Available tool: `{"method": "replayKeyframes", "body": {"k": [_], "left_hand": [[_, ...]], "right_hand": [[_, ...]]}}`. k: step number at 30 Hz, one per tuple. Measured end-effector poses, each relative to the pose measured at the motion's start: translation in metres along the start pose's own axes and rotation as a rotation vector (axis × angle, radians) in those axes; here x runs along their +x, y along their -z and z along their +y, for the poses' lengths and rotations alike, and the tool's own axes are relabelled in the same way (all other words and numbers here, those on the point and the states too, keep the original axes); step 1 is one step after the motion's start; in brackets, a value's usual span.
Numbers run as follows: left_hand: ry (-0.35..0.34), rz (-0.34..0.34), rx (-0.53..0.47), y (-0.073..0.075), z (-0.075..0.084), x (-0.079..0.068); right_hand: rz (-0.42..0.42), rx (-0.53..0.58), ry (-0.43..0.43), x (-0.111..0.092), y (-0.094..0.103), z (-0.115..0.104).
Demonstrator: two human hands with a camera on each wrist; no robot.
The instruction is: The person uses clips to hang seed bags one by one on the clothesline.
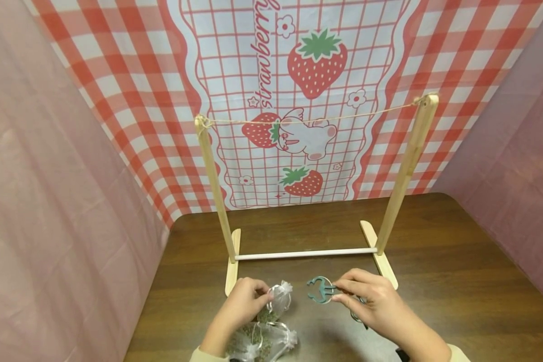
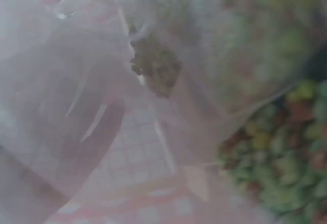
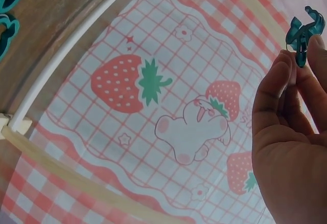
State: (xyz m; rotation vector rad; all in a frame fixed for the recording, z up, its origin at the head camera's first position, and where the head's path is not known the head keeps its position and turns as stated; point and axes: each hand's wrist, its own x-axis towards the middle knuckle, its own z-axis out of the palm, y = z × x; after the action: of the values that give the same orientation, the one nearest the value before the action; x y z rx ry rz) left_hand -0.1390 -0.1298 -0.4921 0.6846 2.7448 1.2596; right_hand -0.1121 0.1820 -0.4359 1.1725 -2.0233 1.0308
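At the neck, my left hand (image 1: 243,304) pinches a small sheer white drawstring bag (image 1: 281,299) with greenish bits in its lower part. More such bags (image 1: 278,338) lie beneath it, partly behind the forearm. The left wrist view is filled by blurred sheer fabric and green, yellow and reddish-brown granules (image 2: 278,152). My right hand (image 1: 374,299) pinches a teal spring clip (image 1: 320,290) between thumb and fingers, its curved arms pointing left; the same clip (image 3: 305,29) shows above the fingertips in the right wrist view. Another clip (image 1: 358,318) is partly hidden under that hand.
Behind both hands stands a wooden frame with a left post (image 1: 217,191), a right post (image 1: 407,176) and a white bottom rod (image 1: 305,254). A thin string (image 1: 344,117) joins the post tops. Strawberry-print cloth (image 1: 317,65) hangs behind the brown table (image 1: 470,281).
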Motion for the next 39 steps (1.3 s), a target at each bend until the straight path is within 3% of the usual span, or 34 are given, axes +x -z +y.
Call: {"method": "replayKeyframes", "body": {"k": [11, 17, 24, 39], "left_hand": [[-0.047, 0.093, -0.025, 0.014, 0.027, 0.003], [-0.103, 0.188, -0.029, 0.018, 0.042, 0.005], [-0.169, 0.32, -0.105, 0.024, 0.06, 0.009], [-0.22, 0.413, -0.168, 0.031, 0.08, 0.022]], "right_hand": [[0.053, -0.062, 0.052, 0.01, 0.012, 0.003], [0.065, -0.097, 0.034, 0.015, 0.02, 0.001], [0.102, -0.132, 0.046, 0.023, 0.033, 0.0], [0.128, -0.253, 0.036, 0.041, 0.062, 0.004]]}}
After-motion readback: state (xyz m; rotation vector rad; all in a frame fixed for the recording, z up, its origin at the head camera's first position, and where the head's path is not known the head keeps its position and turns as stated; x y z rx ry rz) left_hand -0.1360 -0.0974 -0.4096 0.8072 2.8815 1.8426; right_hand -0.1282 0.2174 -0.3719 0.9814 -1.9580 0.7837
